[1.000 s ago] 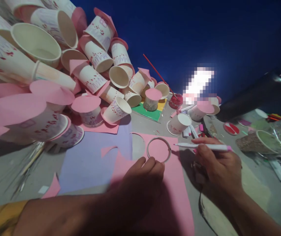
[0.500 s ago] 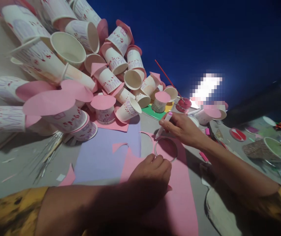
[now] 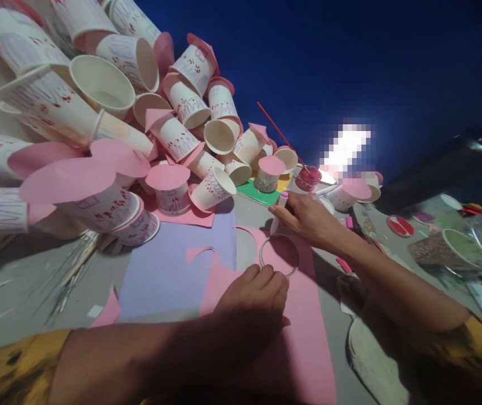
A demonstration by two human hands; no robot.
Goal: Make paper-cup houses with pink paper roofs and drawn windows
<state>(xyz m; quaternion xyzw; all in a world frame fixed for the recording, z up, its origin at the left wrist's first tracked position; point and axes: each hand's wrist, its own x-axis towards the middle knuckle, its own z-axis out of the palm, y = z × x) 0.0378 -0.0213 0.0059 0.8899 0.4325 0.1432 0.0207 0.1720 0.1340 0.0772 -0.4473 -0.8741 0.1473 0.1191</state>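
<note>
A sheet of pink paper (image 3: 308, 337) with curved cut-outs lies in front of me. On it rests a thin, light-coloured ring (image 3: 297, 259), and pink paper shows through its middle. My left hand (image 3: 255, 295) is closed at the ring's near edge, its fingertips pinching or pressing the rim. In my right hand (image 3: 303, 216) is a white marker (image 3: 275, 222) with a pink-purple end, held nearly upright. The marker's tip points down at the ring's far left edge; whether it touches the paper I cannot tell.
Decorated paper cups (image 3: 177, 135) with pink tops are piled at the back left. Lilac paper (image 3: 160, 281) lies under the pink sheet. A red jar (image 3: 308, 177) with a thin red stick stands behind my right hand. A brown cup (image 3: 438, 250) lies at right.
The marker has moved slightly right along the ring's far edge and stands more upright. My left hand stays at the ring. The whole view has shifted a little.
</note>
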